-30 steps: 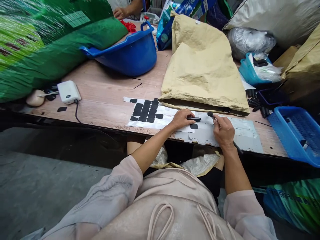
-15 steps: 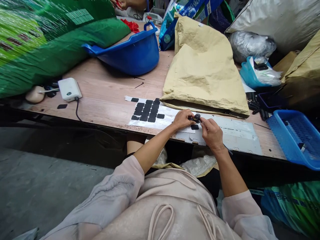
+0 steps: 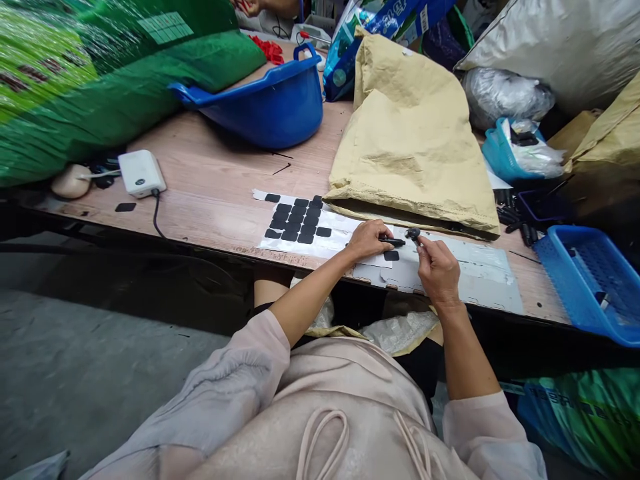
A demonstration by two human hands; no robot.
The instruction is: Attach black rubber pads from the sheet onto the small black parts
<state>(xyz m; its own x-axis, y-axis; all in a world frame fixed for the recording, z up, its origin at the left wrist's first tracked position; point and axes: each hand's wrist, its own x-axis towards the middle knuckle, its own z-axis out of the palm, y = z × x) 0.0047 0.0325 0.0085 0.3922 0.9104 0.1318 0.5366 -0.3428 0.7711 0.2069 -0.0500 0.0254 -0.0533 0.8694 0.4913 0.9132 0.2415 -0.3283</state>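
My left hand [image 3: 369, 241] is closed round a slim black pen-like rod [image 3: 393, 241], whose tip points right. Just right of that tip, my right hand [image 3: 439, 268] pinches a small dark piece with a rounded head [image 3: 413, 234]; its exact kind is unclear. The two pieces are apart. Below the rod lies a single black rounded patch [image 3: 391, 255] on white paper. Several more black patches [image 3: 297, 219] sit in rows on the white backing sheet [image 3: 327, 249] to the left of my left hand. Beneath my hands runs a grey board [image 3: 480, 277] along the table edge.
A tan sack [image 3: 415, 153] lies behind my hands. A blue basin [image 3: 260, 110] stands back left, near a white box with a cable [image 3: 141, 173]. At right are a blue basket [image 3: 595, 280] and small black parts [image 3: 525, 230]. Another person's hand [image 3: 249, 7] shows at the top.
My right hand has moved right, taking the round-headed piece away from the black rod. The rod in my left hand now shows more of its length.
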